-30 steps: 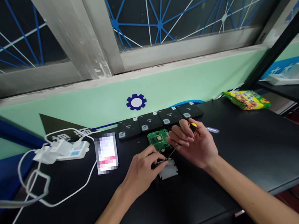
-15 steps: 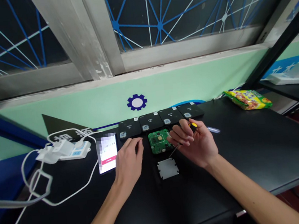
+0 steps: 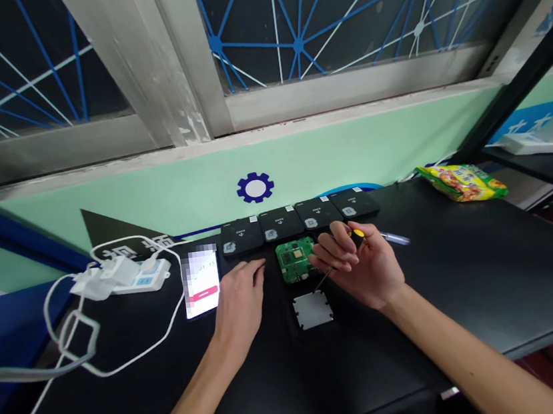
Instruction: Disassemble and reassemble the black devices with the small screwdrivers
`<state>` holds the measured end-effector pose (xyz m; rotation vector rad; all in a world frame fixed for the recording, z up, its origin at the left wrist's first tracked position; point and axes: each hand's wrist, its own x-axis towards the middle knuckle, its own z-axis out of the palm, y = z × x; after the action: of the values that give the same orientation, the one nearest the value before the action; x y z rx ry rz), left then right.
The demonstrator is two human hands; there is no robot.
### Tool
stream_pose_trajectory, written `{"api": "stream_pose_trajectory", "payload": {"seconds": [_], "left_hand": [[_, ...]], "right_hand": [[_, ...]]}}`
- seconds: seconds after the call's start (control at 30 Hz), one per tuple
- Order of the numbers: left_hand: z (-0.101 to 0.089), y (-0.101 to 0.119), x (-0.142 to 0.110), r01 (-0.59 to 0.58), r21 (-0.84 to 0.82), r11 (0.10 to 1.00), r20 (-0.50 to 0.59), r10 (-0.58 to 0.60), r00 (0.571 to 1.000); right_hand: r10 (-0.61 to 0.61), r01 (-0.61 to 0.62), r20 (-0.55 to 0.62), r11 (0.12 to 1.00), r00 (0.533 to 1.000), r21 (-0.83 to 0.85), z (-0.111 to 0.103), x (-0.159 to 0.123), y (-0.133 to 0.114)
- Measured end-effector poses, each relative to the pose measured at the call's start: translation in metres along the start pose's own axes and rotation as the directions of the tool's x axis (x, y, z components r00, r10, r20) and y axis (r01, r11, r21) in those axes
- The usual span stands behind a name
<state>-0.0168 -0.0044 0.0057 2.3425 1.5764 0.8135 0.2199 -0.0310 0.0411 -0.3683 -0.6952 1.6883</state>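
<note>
My right hand point(image 3: 356, 261) is closed round a screwdriver point(image 3: 357, 235) with a yellow and black handle. Its thin shaft slants down to the left, the tip at the upper edge of a square silver metal plate point(image 3: 313, 310) with dark notches. Just behind the plate lies a green circuit board point(image 3: 294, 258) in a dark housing, its right side partly covered by my right fingers. My left hand point(image 3: 240, 295) rests left of the board, thumb and forefinger tips together; whatever they hold, if anything, is hidden.
Several flat black boxes point(image 3: 278, 223) stand in a row along the wall. A lit phone point(image 3: 211, 295) lies beside my left hand. White power strip and cables point(image 3: 146, 276) are at left, a clear pen-like object point(image 3: 395, 239) and a yellow-green snack bag point(image 3: 465, 182) at right.
The whole view has shifted slightly. Both hands hold nearly the same pose, and the screwdriver tip stays at the plate's upper edge.
</note>
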Motion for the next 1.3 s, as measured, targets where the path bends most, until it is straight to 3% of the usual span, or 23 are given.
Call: {"api": "stream_pose_trajectory", "payload": {"seconds": [0.23, 0.63, 0.93, 1.3], "left_hand": [[-0.004, 0.009, -0.002, 0.017, 0.080, 0.997, 0.047, -0.021, 0.999], [0.001, 0.002, 0.001, 0.031, -0.068, 0.997, -0.086, -0.037, 0.996], [-0.001, 0.003, 0.000, 0.079, -0.046, 0.996, -0.012, -0.079, 0.997], [0.006, -0.007, 0.002, -0.001, 0.045, 0.999, -0.001, 0.001, 1.000]], "right_hand": [[0.017, -0.018, 0.011, 1.000, 1.000, 0.014, 0.001, 0.000, -0.001], [0.032, -0.036, 0.061, 0.997, 0.998, 0.073, 0.001, 0.001, 0.001], [0.035, -0.041, 0.076, 0.995, 0.996, 0.090, -0.002, 0.000, 0.002], [0.041, -0.052, 0.098, 0.993, 0.994, 0.103, 0.000, -0.001, 0.002]]}}
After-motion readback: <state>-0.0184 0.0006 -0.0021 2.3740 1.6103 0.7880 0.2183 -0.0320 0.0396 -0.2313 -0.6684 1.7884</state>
